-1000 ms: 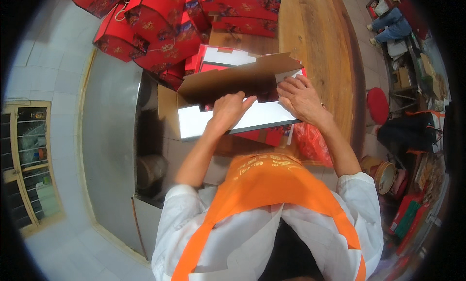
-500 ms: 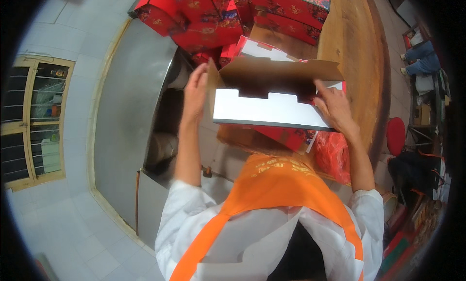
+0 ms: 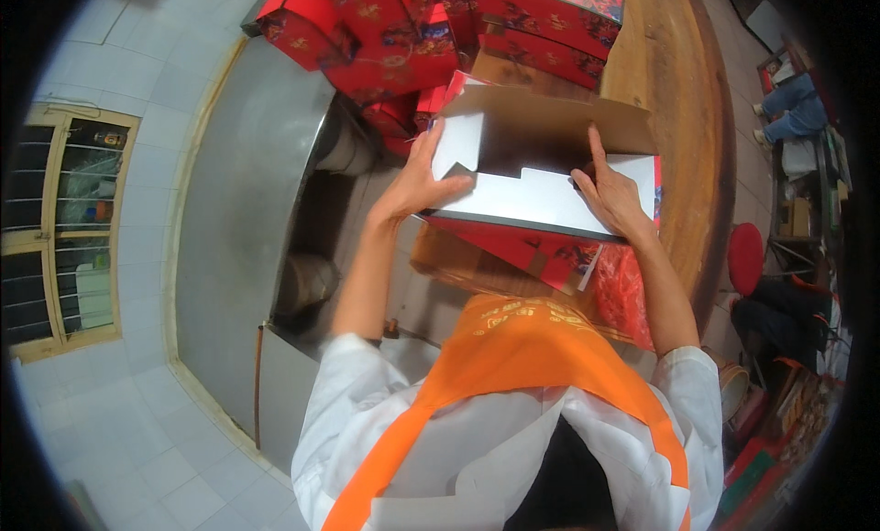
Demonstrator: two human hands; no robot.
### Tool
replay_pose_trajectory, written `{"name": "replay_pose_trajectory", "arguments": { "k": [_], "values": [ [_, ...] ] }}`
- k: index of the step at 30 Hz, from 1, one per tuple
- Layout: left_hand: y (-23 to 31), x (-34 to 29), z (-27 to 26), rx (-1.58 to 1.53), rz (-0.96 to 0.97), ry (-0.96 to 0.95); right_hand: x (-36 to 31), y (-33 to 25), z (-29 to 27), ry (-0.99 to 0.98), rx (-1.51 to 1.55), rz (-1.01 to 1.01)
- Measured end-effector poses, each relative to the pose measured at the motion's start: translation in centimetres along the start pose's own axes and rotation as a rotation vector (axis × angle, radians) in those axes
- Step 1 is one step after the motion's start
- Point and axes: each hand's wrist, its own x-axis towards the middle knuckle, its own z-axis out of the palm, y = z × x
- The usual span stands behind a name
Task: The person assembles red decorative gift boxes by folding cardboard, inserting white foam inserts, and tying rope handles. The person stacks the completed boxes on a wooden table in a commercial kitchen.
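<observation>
A cardboard box (image 3: 522, 198) stands in front of me with its top open. Its white front flap faces me, and a brown flap (image 3: 550, 109) rises along the far side. At the left end a white side flap (image 3: 463, 146) leans inward. My left hand (image 3: 417, 178) grips the box's left corner, thumb across the front flap and fingers along the end. Over the right end lies my right hand (image 3: 612, 190), its index finger stretched up against the brown flap and its thumb by the front flap's edge. The box's inside is dark.
Red patterned gift boxes (image 3: 394, 59) are piled beyond, with more red boxes (image 3: 550, 36) on the wooden table (image 3: 692, 100). A red plastic bag (image 3: 623, 293) hangs below the box. A grey metal surface (image 3: 243, 183) is at left. A red stool (image 3: 745, 258) stands at right.
My left hand has moved right, and the left side flap now leans inward. My right index finger has risen against the brown flap.
</observation>
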Motion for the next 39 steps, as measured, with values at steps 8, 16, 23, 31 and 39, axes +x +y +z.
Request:
{"name": "replay_pose_trajectory", "arguments": {
  "k": [8,16,23,31,39],
  "values": [
    [0.0,1.4,1.6,0.189,0.095,0.215,-0.2,-0.1,0.2,0.024,-0.033,-0.030],
    [2.1,0.9,2.6,0.502,0.030,0.284,-1.0,0.6,0.3,0.319,0.221,-0.189],
    [-0.4,1.3,1.2,-0.236,0.228,0.308,-1.1,2.1,-1.1,0.982,0.481,-0.110],
    [-0.9,1.5,0.4,-0.156,0.292,0.061,-3.1,4.4,-4.2,0.139,0.749,-0.110],
    [0.0,1.7,1.1,0.601,0.343,-0.036,-3.4,0.9,-4.6,0.013,-0.150,-0.091]
  ]
}}
